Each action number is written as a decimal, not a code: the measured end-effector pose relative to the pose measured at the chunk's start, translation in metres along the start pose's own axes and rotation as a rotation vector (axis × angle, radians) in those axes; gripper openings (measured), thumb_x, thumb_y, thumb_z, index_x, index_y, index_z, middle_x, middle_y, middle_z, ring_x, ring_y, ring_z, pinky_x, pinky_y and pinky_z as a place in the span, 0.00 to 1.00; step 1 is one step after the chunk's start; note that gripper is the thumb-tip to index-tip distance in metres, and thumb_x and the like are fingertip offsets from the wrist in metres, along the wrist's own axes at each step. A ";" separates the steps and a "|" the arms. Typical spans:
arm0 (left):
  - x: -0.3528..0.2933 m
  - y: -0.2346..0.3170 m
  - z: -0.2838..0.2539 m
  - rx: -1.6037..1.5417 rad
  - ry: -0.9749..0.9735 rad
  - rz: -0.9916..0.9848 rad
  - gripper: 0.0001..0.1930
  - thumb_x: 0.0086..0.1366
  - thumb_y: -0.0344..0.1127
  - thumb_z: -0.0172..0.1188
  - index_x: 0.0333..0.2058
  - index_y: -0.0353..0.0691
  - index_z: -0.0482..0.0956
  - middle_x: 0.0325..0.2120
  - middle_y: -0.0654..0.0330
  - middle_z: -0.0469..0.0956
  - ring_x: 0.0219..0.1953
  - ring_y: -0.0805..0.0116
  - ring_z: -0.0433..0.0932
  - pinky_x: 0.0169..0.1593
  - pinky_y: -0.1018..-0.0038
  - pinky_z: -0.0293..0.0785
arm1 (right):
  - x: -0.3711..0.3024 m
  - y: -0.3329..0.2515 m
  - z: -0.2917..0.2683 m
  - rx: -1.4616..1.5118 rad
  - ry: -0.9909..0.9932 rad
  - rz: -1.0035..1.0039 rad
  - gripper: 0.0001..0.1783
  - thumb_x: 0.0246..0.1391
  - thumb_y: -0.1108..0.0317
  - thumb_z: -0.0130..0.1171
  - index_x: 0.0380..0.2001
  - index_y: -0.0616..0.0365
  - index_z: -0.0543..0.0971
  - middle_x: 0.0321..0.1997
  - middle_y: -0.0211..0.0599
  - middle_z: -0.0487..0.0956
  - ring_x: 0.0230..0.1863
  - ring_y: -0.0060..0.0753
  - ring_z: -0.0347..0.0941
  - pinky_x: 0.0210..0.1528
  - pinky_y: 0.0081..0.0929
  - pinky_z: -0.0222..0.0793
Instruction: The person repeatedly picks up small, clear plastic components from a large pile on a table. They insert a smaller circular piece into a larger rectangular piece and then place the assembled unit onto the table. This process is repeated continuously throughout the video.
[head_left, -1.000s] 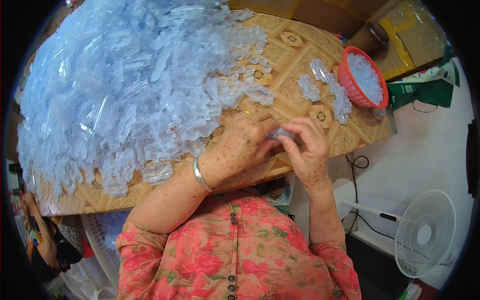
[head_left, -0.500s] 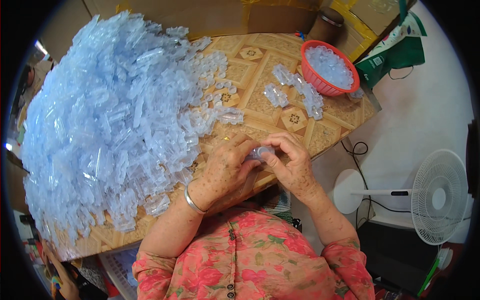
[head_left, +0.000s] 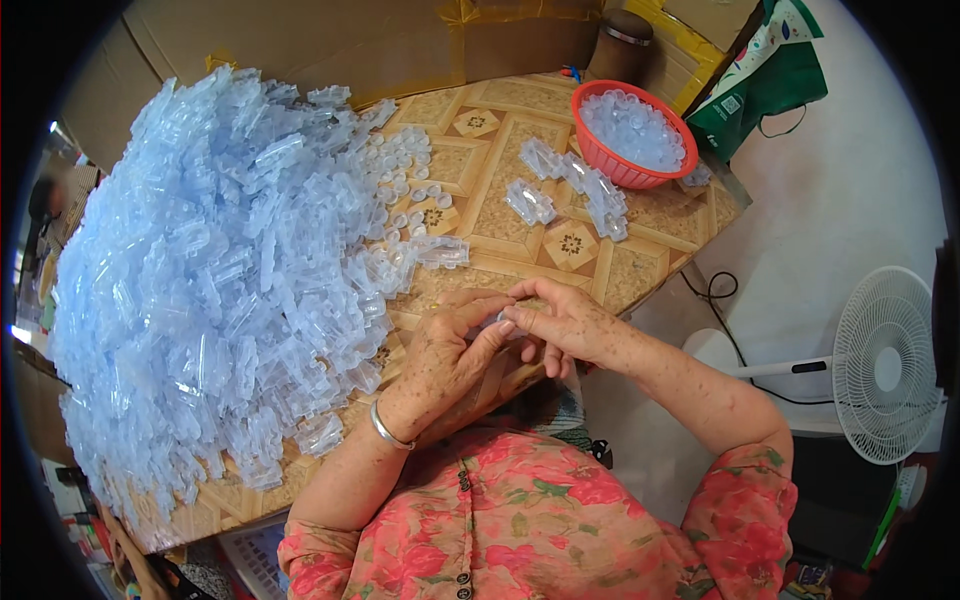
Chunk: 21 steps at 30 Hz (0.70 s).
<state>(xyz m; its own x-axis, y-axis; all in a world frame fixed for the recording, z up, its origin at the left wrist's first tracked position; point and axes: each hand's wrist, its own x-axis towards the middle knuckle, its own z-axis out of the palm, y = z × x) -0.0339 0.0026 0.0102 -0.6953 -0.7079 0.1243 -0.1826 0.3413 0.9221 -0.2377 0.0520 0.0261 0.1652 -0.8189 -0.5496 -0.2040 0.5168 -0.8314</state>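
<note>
Makeshift workshop: plastic parts [head_left: 220,290] heaped on table [head_left: 525,125], cardboard [head_left: 300,50] behind, 1 fan [head_left: 887,368].

I observe translucent pale-blue plastic pieces [head_left: 220,290], a tan parquet-patterned tabletop [head_left: 517,215] with dark flower motifs, a red basket [head_left: 602,156], a white fan [head_left: 887,370], and a coral shirt [head_left: 570,500] with pink-red floral print.

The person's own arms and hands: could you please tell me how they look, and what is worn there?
Both sleeves are coral with pink-red flowers and green leaves, leaving the forearms bare. A silver-coloured bangle circles the left wrist. The left hand and right hand are ungloved.
</note>
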 end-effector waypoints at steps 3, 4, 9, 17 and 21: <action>-0.001 -0.015 0.005 -0.069 0.031 0.019 0.14 0.71 0.33 0.57 0.51 0.35 0.82 0.52 0.49 0.79 0.57 0.56 0.75 0.59 0.65 0.71 | 0.004 0.002 -0.003 0.129 -0.091 0.077 0.30 0.67 0.47 0.55 0.59 0.60 0.66 0.35 0.46 0.81 0.22 0.28 0.80 0.19 0.21 0.77; -0.002 -0.016 0.006 -0.132 0.037 -0.006 0.14 0.71 0.32 0.56 0.51 0.35 0.82 0.52 0.48 0.79 0.57 0.56 0.75 0.59 0.64 0.71 | 0.005 0.001 -0.003 0.158 -0.111 0.098 0.31 0.67 0.47 0.55 0.59 0.60 0.66 0.36 0.47 0.80 0.24 0.30 0.81 0.20 0.22 0.78; 0.000 -0.012 0.005 -0.233 0.002 -0.089 0.13 0.71 0.30 0.57 0.50 0.36 0.83 0.55 0.48 0.77 0.58 0.58 0.74 0.60 0.65 0.71 | 0.005 -0.003 -0.002 0.230 -0.126 0.140 0.30 0.66 0.48 0.57 0.57 0.62 0.66 0.42 0.55 0.79 0.32 0.39 0.84 0.25 0.27 0.83; -0.002 -0.013 0.012 -0.388 -0.001 -0.169 0.13 0.71 0.24 0.55 0.50 0.32 0.83 0.58 0.51 0.75 0.58 0.65 0.74 0.60 0.71 0.72 | 0.010 -0.009 -0.005 0.213 -0.141 0.207 0.30 0.63 0.51 0.61 0.53 0.64 0.66 0.43 0.58 0.79 0.33 0.43 0.85 0.26 0.31 0.83; 0.000 -0.022 0.010 -0.320 -0.015 -0.115 0.12 0.70 0.26 0.57 0.50 0.33 0.83 0.59 0.51 0.74 0.57 0.66 0.75 0.58 0.70 0.74 | 0.014 -0.009 -0.008 0.208 -0.150 0.185 0.30 0.62 0.51 0.62 0.52 0.65 0.67 0.40 0.57 0.80 0.32 0.43 0.85 0.26 0.31 0.83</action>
<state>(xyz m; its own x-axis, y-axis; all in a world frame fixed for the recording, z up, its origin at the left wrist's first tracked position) -0.0366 0.0015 -0.0141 -0.6935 -0.7204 0.0097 -0.0342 0.0464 0.9983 -0.2410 0.0343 0.0265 0.2877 -0.6685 -0.6858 -0.0445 0.7060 -0.7068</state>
